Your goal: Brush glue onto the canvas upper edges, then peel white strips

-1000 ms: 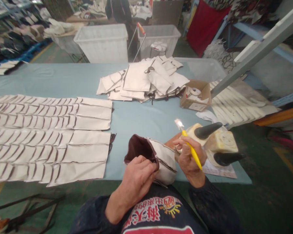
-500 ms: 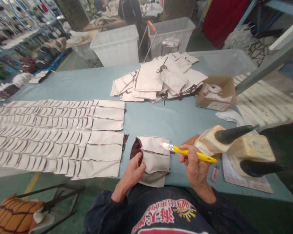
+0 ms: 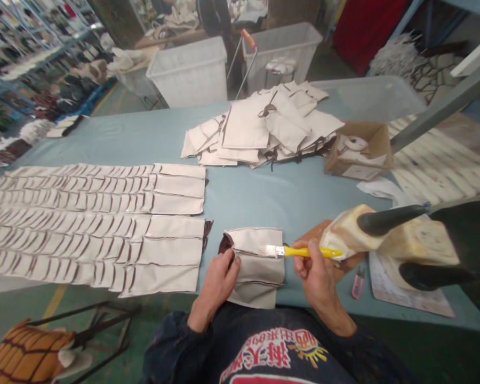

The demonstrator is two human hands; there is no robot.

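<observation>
A cream fabric piece with dark brown seams [image 3: 260, 272] lies on the table at its front edge, before my body. My left hand [image 3: 220, 277] pinches its left edge, where brown lining shows. Between the fingers of my right hand [image 3: 318, 274] is a yellow-handled paintbrush [image 3: 290, 251], held almost level. Its pale bristles are over the upper part of the piece, close to a seam; whether they touch it I cannot tell. Just right of that hand stands a stained, yellowish-white container with a black handle [image 3: 350, 229].
Rows of overlapping cream pieces [image 3: 172, 240] cover the table's left. A loose pile of them [image 3: 244, 128] lies at the back, beside a cardboard box [image 3: 358, 152]. A pink thread snipper [image 3: 358, 282] and a second container [image 3: 424, 245] are at right. White bins [image 3: 188, 72] stand beyond.
The brush has tilted closer to level, its bristles slightly lower and to the left over the piece. My left hand has closed in on the piece's edge, and less brown lining shows.
</observation>
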